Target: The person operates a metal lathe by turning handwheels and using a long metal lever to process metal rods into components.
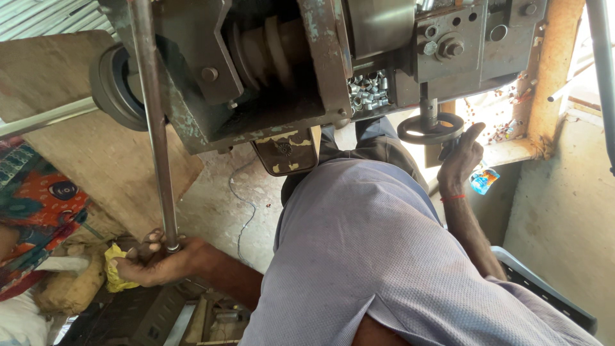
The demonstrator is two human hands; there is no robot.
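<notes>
Two hands: left hand (154,259) grips smooth steel rod (155,128); right hand (460,160) at round handwheel (430,129).

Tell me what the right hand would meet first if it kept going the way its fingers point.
The right hand points up toward the black handwheel on the machine. Its fingers already seem to touch the wheel's rim, so the handwheel comes first, though depth is hard to judge from above.

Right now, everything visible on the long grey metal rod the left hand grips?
The long grey metal rod is slim, round and dull, with a bare steel look. It runs nearly straight from the frame's top edge, passing in front of the grey machine body, down to its lower end, where the left hand closes around it beside a yellow cloth. Its upper end is out of view.
</notes>
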